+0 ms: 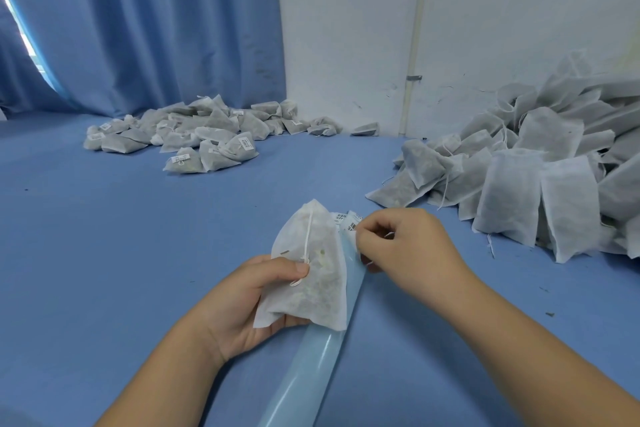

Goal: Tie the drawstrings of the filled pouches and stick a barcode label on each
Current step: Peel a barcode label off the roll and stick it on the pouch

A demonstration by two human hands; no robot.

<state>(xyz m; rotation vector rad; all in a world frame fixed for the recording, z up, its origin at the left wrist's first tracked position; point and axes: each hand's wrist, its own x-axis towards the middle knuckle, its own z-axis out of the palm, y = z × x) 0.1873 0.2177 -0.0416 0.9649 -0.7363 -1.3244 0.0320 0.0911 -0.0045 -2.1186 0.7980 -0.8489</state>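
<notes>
Desk-side notes, watching remotely. Blue table (104, 253), two heaps on it: untied filled pouches stacked to the right (540, 184), tied and labelled ones well apart at the far left (194, 135). A long pale-blue liner strip (311, 367) runs from the near edge up under the hands. Step in hand, as I judge it: peeling a barcode label (350, 226) off the top of that strip for the pouch (311, 274) held over it. Left hand (242, 302) grips the pouch from beneath, thumb clamped on its face. Right hand (408, 246) has fingers curled in a pinch at the strip's upper end, just beside the printed labels; the fingertips hide exactly what they hold, I take it to be a label corner. To do this well, I'd keep the liner flat on the table, peel low and back on itself so the label doesn't curl, and touch only a corner of the adhesive. Then lay it on the flattest part of the pouch face, clear of the gathered neck, and rub it down from one edge outward. The pouch itself: white, thin, semi-sheer fabric, pale lumpy contents showing through, neck drawn to a point at the top. Its white drawstring (307, 236) hangs down the front, ending under the left thumb in a small loop.
</notes>
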